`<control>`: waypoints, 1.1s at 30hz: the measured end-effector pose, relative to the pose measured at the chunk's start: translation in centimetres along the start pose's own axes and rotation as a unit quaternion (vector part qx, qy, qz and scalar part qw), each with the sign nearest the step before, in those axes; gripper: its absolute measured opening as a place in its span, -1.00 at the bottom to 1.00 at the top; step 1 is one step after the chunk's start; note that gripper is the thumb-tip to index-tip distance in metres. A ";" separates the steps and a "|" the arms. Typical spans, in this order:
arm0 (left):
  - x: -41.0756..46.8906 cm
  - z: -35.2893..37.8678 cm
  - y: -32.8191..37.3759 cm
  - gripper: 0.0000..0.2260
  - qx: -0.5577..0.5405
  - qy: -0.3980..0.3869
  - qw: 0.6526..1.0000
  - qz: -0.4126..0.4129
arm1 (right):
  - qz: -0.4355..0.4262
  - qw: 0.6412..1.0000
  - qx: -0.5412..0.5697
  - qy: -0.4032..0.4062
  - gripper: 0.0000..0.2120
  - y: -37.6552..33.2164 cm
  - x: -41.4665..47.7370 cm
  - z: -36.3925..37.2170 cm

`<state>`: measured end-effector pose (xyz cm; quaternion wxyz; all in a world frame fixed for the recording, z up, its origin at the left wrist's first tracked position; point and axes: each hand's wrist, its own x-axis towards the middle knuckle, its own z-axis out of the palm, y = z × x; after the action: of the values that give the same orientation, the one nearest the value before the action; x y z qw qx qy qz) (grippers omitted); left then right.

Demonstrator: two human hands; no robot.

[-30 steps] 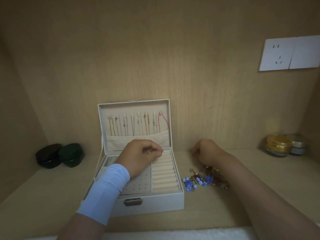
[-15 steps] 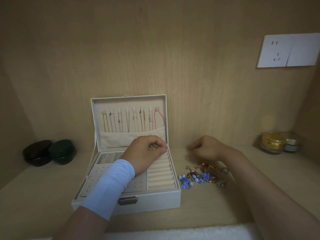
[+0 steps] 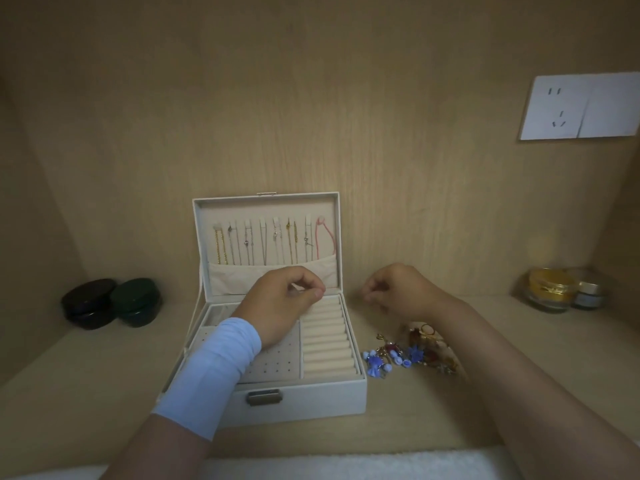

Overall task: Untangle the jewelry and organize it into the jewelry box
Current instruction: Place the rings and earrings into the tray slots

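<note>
The white jewelry box point(image 3: 311, 396) stands open in the middle of the shelf, its lid upright with several chains and a pink cord point(image 3: 325, 237) hanging inside. My left hand point(image 3: 284, 303), a light blue sleeve on its forearm, hovers over the tray at the back of the ring rolls point(image 3: 327, 341), thumb and fingers pinched together. My right hand point(image 3: 398, 289) is curled shut just right of the box, above the shelf. Anything pinched in either hand is too small to see. A tangled pile of jewelry point(image 3: 408, 355) with blue flowers, red stones and gold rings lies beside the box under my right forearm.
Two dark round lidded cases point(image 3: 110, 303) sit at the back left. A gold-lidded glass jar point(image 3: 550, 289) and a smaller jar point(image 3: 590, 294) stand at the back right. A white wall socket point(image 3: 578, 107) is on the wooden back panel. A white towel edge point(image 3: 311, 465) runs along the front.
My left hand has shifted slightly back toward the lid. My right hand has lifted a little off the jewelry pile and moved toward the box. The box and pile stay put.
</note>
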<state>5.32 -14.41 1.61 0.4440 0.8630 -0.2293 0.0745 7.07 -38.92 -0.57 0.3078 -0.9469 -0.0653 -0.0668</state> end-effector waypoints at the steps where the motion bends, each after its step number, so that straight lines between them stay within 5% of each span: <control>1: -0.3 -0.6 0.1 -0.91 -0.003 0.003 1.000 -0.008 | -0.020 1.000 0.014 0.015 -0.91 -1.0 -0.1 -0.1; 9: -4.5 -6.4 -1.8 -0.90 -0.023 0.014 0.998 -0.059 | -0.127 0.992 0.000 -0.009 -0.73 -9.0 -2.2 2.3; 21: -6.3 -8.7 -4.5 -0.91 0.058 0.015 0.996 -0.068 | -0.164 0.985 -0.055 -0.026 -0.89 -14.5 -2.4 7.0; 33: -6.1 -8.8 -5.7 -0.90 0.018 0.065 0.995 -0.071 | -0.240 0.936 -0.258 0.010 -0.84 -14.6 -2.5 8.0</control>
<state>3.20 -2.44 0.62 0.4465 0.8782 -0.1368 0.1032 2.90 -22.73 0.97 0.0281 -0.9490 -0.2684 -0.1628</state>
